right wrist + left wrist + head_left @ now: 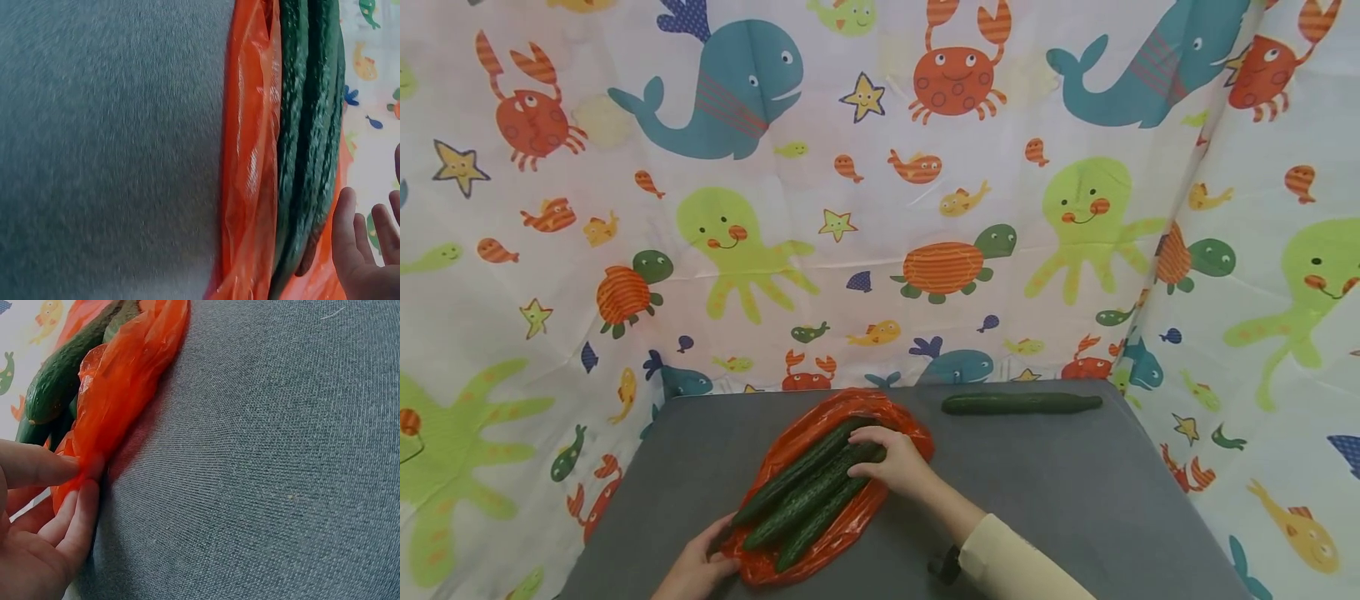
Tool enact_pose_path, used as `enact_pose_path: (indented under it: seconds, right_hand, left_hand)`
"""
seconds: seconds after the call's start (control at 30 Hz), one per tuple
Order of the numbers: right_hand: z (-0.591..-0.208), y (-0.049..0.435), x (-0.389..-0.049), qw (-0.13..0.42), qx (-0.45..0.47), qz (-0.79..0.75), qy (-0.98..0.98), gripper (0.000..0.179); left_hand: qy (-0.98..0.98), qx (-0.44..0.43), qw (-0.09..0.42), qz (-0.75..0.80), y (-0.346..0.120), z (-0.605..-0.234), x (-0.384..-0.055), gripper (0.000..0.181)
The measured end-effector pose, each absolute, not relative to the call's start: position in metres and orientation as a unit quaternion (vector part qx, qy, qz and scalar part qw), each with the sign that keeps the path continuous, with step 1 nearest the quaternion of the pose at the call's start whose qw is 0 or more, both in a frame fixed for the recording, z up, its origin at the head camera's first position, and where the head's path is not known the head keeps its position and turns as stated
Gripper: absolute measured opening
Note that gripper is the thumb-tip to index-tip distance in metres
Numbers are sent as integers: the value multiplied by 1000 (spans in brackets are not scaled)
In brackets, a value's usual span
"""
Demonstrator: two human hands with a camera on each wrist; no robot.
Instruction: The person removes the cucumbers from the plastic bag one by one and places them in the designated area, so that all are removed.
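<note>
Three dark green cucumbers (811, 497) lie side by side on a spread red plastic bag (854, 523). At the bag's near left end, my left hand (696, 560) pinches the plastic edge between thumb and fingers, as the left wrist view shows at the gathered red film (125, 381). My right hand (898, 463) is over the far ends of the cucumbers with its fingers spread. From the right wrist, that hand (369, 256) appears beside the cucumbers (319, 125), apart from them and holding nothing.
Another cucumber (1022, 404) lies alone along the back edge of the grey cloth-covered table (1037, 483). A white curtain (872, 292) printed with sea animals encloses the back and sides. Something small and black (946, 567) shows by the right sleeve.
</note>
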State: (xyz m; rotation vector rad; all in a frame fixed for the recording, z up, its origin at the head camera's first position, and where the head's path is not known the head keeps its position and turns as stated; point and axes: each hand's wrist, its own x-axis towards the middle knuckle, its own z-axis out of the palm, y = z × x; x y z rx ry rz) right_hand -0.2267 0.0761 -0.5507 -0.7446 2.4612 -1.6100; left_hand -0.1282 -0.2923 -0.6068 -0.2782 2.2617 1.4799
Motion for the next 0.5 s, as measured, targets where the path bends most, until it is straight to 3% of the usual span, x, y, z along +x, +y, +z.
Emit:
enact_pose_path:
  seconds: [0.5]
  right_hand:
    - [-563, 60, -230, 83, -258, -489, 829, 46]
  left_hand:
    - [799, -96, 221, 551, -294, -607, -126, 82]
